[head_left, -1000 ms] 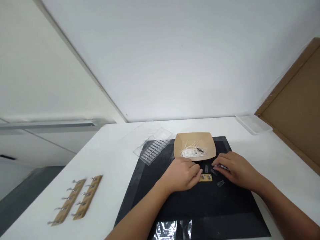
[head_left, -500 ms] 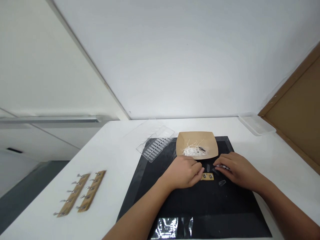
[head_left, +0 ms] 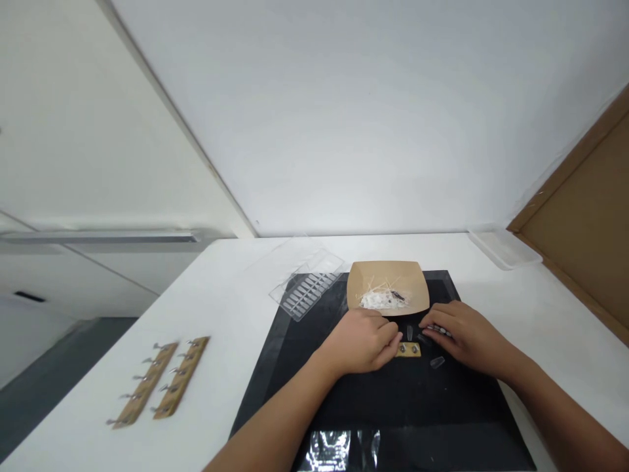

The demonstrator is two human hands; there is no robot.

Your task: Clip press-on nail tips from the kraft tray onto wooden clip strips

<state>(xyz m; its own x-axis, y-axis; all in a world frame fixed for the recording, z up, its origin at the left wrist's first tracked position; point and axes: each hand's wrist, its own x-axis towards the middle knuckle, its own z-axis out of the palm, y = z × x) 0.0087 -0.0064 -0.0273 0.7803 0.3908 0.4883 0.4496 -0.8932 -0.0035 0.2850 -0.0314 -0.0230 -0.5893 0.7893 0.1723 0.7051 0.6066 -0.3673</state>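
My left hand is closed, its curled fingers on the left part of a small wooden strip with metal pegs, which lies on the black mat. The strip's right end, with two pegs, shows past my fingertips. My right hand is closed on a thin sheet with pale rounded spots; most of it is hidden in the fingers. Between the hands lies a clear false nail tip. Another clear nail tip rests just below my right fingers.
Behind my hands stands a brown paper tray holding white shreds and a dark bit. A clear plastic case of nail tips overlaps the mat's back left. Two pegged wooden strips lie on the white table at left. A translucent box lid sits back right.
The whole view has shifted very slightly. Both hands and the things around them keep their places.
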